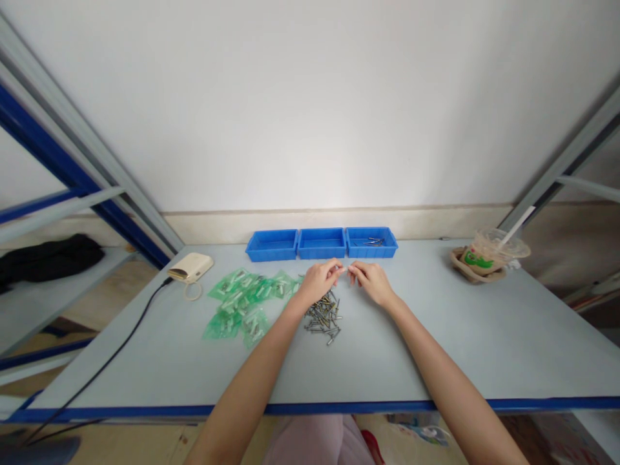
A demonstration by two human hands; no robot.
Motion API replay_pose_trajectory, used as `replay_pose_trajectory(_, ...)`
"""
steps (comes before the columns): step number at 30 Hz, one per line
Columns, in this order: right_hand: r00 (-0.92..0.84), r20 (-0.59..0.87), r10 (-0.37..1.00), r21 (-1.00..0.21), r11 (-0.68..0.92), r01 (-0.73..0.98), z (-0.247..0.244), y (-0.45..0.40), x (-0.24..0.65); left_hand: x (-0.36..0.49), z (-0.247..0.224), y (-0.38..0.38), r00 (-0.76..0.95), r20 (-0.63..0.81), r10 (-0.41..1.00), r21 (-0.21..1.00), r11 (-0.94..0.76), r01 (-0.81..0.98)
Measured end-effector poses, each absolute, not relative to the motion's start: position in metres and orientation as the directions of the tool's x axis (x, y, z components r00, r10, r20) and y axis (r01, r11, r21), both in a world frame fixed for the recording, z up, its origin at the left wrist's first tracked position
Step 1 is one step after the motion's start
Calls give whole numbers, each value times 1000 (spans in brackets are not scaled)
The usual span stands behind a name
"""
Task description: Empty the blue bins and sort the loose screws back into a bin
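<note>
My left hand (320, 279) is closed in a pinch above the far end of a pile of metal screws or pins (323, 318). Close to its right, my right hand (371, 280) is also pinched, the fingertips of both nearly meeting. Whatever small thing lies between the fingertips is too small to name. Behind the hands stand three blue trays in a row: the left tray (272, 245) and the middle tray (322, 244) show nothing inside, while a few thin metal pieces (374, 242) lie in the right tray (358, 252). Green plastic bags (242, 298) with small parts lie left of the pile.
A cream-coloured device (194, 265) with a black cable (126, 340) sits at the table's left. Toward the right, a plastic cup (489, 252) with a straw stands in a brown holder (477, 274). Metal frames flank the grey table (484, 349), with a wall behind.
</note>
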State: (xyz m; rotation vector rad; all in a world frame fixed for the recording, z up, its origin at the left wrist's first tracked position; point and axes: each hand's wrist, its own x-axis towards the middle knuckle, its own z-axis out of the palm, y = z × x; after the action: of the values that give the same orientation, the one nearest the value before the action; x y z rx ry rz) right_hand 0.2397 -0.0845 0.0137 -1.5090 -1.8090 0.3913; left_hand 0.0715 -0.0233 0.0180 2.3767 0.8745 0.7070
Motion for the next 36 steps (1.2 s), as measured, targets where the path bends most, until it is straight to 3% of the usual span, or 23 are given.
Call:
replay_pose_trajectory(16,-38,338,940,-623,254,740,14,-85,240,71,21,-25,670,298,680,597,-681,425)
replay_pose_trajectory(36,-74,307,949,-702,278,656,15,-85,239,70,22,-27,679,294,672,559,-697,448)
